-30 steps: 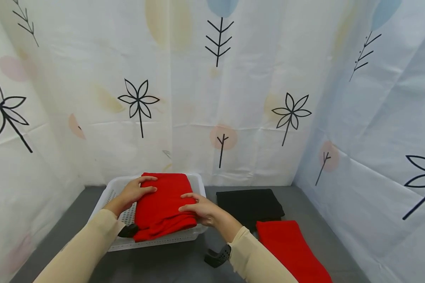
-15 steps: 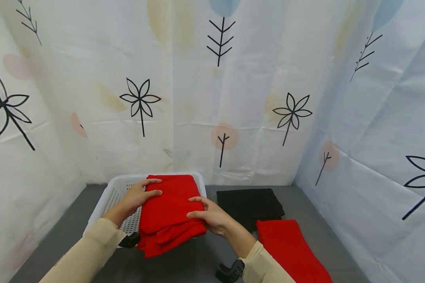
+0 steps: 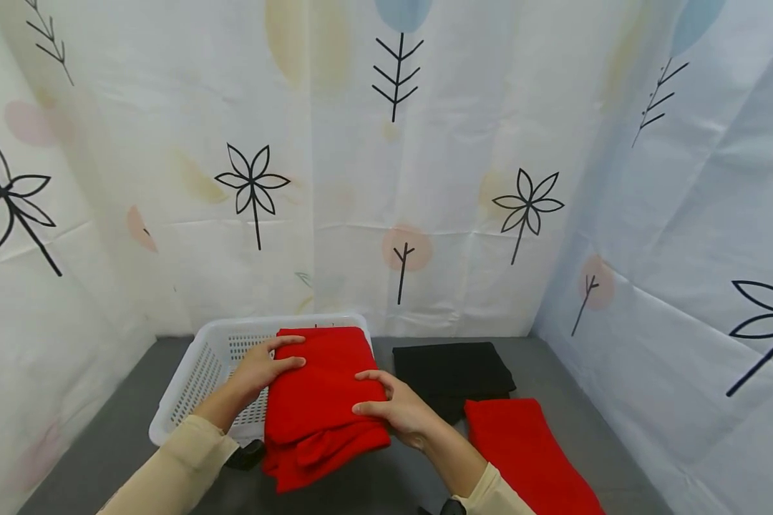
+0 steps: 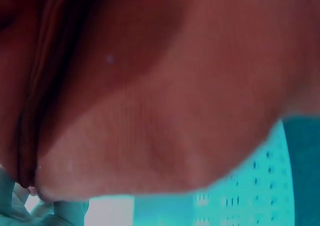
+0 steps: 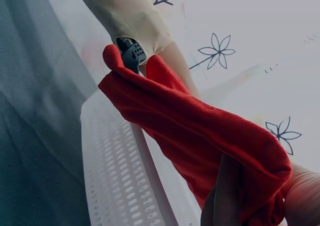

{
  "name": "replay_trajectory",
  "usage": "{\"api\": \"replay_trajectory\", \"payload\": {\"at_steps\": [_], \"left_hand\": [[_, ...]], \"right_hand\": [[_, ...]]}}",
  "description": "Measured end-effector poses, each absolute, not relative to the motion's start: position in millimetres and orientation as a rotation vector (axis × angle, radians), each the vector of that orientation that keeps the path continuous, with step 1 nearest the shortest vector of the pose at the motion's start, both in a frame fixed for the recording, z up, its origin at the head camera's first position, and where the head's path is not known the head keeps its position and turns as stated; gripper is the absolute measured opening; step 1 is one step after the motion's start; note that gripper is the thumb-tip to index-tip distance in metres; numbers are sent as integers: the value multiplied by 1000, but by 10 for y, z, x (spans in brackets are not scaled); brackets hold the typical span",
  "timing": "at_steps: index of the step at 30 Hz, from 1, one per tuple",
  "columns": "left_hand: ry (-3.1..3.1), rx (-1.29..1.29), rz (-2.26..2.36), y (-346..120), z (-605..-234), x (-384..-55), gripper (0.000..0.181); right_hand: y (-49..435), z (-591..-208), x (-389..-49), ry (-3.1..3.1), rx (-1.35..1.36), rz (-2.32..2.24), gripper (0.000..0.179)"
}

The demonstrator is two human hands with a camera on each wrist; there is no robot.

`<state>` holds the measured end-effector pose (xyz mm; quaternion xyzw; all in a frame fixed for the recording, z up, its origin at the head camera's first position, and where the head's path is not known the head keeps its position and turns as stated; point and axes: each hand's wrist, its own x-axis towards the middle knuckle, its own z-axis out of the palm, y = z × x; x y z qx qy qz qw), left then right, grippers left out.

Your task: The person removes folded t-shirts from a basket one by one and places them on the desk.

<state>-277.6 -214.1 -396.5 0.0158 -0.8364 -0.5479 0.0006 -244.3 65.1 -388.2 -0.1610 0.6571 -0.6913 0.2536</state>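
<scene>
A folded red cloth (image 3: 327,390), perhaps a garment, is held between my two hands over the right front part of a white plastic basket (image 3: 190,390). My left hand (image 3: 258,370) grips its left side, with thumb and a finger on top. On the right edge, my right hand (image 3: 401,409) has thumb and a finger above, while more of its fingers (image 5: 227,191) show under the cloth in the right wrist view. That view also shows the cloth raised above the basket rim, its loose folds hanging. Cloth close to the lens fills most of the left wrist view.
Right of the basket, a folded black cloth (image 3: 454,372) lies on the grey table (image 3: 560,372). A second folded red cloth (image 3: 531,450) lies in front of it. Patterned white curtains (image 3: 341,179) stand behind and on both sides.
Both hands have lifted the red cloth and shifted it right and toward me. More of the basket's perforated inside shows on the left.
</scene>
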Motion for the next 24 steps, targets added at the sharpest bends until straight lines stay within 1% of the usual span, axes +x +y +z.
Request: {"api": "replay_trajectory", "payload": {"at_steps": [6,24], "left_hand": [[-2614,56,-1706,-2019,-3983,-2735,55],[-2575,75,-1698,-1661,-4086,-2748,52]], "right_hand": [[760,-3930,-2392,1767,-438,-1893,53],[1125,-4039,-2326,1747,-395,-1914,58]]}}
